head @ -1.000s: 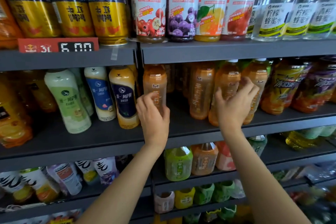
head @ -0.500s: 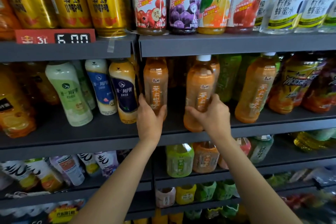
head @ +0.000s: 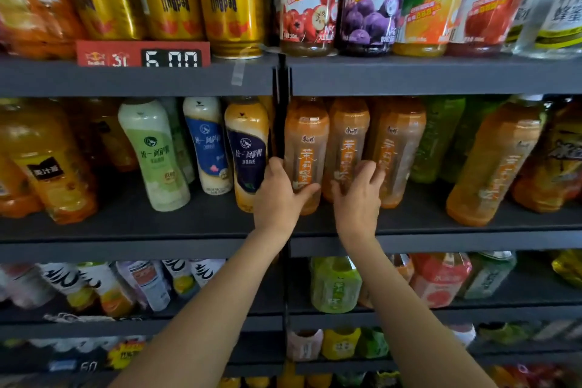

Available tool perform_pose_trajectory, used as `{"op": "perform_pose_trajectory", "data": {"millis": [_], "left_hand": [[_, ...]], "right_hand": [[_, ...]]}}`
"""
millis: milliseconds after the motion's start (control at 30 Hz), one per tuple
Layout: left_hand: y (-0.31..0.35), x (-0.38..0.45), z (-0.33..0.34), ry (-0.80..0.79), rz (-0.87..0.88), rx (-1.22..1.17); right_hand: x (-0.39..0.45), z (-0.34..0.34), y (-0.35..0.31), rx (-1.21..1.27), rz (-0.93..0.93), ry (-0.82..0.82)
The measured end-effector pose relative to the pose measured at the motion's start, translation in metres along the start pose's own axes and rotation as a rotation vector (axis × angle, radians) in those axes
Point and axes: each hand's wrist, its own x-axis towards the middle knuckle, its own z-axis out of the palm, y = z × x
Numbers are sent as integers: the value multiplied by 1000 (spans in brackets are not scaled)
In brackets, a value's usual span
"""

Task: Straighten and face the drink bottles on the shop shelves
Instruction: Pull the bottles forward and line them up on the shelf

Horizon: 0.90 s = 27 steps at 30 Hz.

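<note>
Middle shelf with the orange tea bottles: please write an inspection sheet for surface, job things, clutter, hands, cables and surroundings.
Surface: dark grey middle shelf, bare strip at its front edge.
Job things: three orange tea bottles stand close together, first bottle, second bottle, third bottle; labels face forward. A fourth tea bottle stands apart to the right, tilted.
Clutter: nothing seen.
Hands: left hand grips the first bottle low down; right hand holds the second bottle, fingers reaching the third.
Cables: nothing seen.
Surroundings: milk tea bottles left, gold cans and price tag above, more drinks below.
</note>
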Motion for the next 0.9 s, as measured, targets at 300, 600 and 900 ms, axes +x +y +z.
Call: {"op": "perform_pose_trajectory", "data": {"millis": [300, 600, 900], "left_hand": [[-2, 1, 0, -17, 7, 4], [-2, 1, 1, 0, 11, 41], [1, -4, 2, 21, 13, 15]], "right_hand": [[40, 29, -4, -154, 58, -63], [63, 29, -1, -133, -20, -89], [37, -46, 29, -115, 88, 268]]}}
